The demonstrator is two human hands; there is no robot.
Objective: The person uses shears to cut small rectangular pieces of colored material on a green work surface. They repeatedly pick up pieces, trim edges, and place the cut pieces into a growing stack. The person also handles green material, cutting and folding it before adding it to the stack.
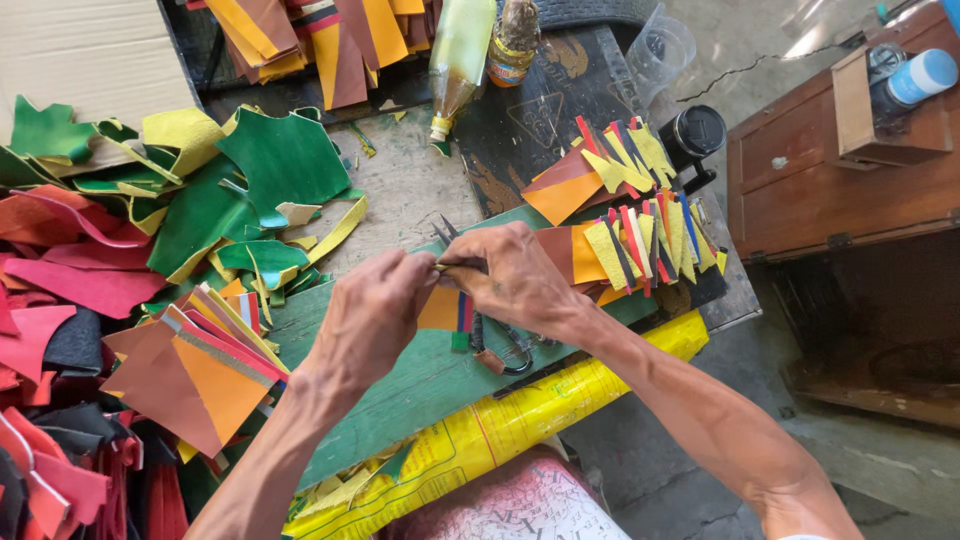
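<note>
My left hand [372,312] and my right hand [512,275] meet over a green board [400,385], both pinching a small patch of coloured leather [445,308] with orange, red and blue stripes. Black scissors [500,350] lie under my right hand, their tips poking out past my fingers. Stacks of finished striped pieces [640,235] in yellow, red and orange lie just right of my right hand. Another stack of orange and brown pieces [200,370] sits left of my left hand.
Heaps of green, yellow, red and pink leather scraps [150,210] fill the left side. Two bottles [480,50] and a black cup [695,135] stand at the back. A brown wooden box [830,170] stands right. A yellow roll [500,425] lies along the near edge.
</note>
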